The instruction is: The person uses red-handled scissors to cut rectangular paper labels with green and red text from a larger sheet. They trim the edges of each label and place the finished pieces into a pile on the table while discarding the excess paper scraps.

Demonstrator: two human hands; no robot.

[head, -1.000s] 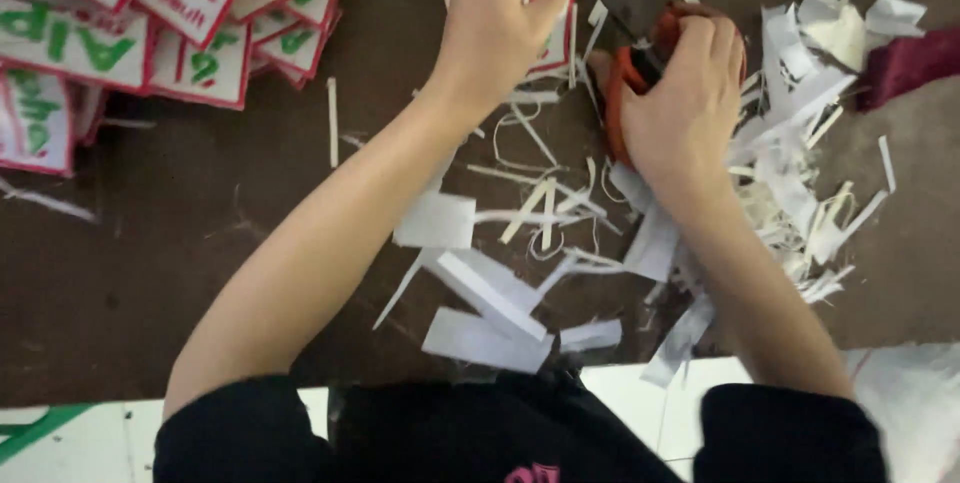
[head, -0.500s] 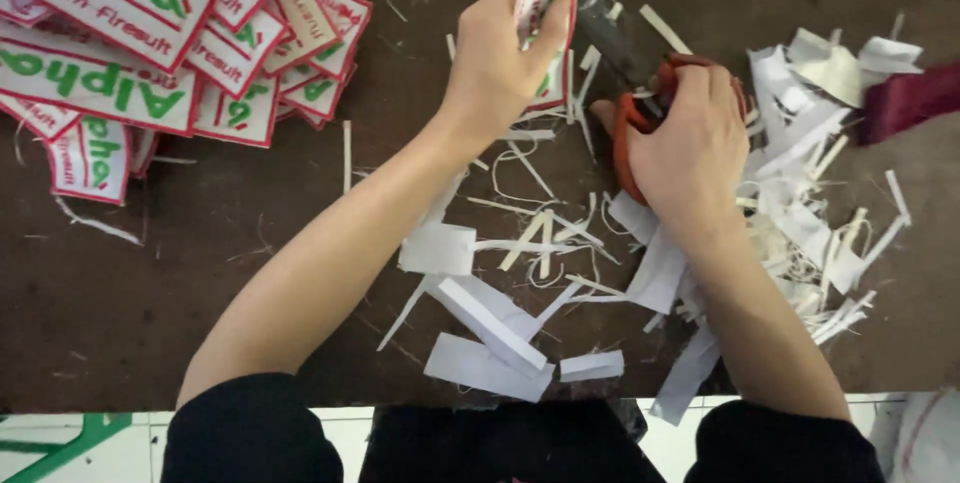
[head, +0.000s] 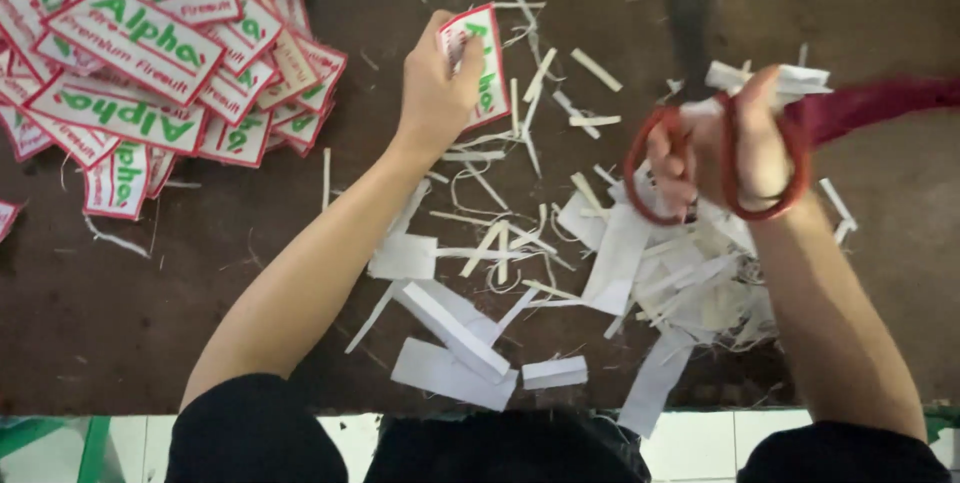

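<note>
the label [head: 480,68] in the left hand [head: 432,93] is a small white rectangle with a red border and green lettering, held upright-ish and tilted a little, above the dark brown counter [head: 150,323] toward its far middle. the left hand's grip is pinched together on the label's left edge, thumb in front, fingers behind. the right hand [head: 730,148] sits off to the right with its fingers through the red loop handles of a pair of scissors [head: 715,158]; that grip is clamped on the handles, and the blades are blurred and hard to make out. a dark red strip [head: 880,103] runs out to the right edge from that hand. under and between the hands lie white paper offcuts [head: 600,253], thin slivers and broader strips. at the far left, well apart from the hands, a heap of matching finished labels [head: 150,63] overlaps on the counter. black sleeves [head: 260,433] show at the near edge.
</note>
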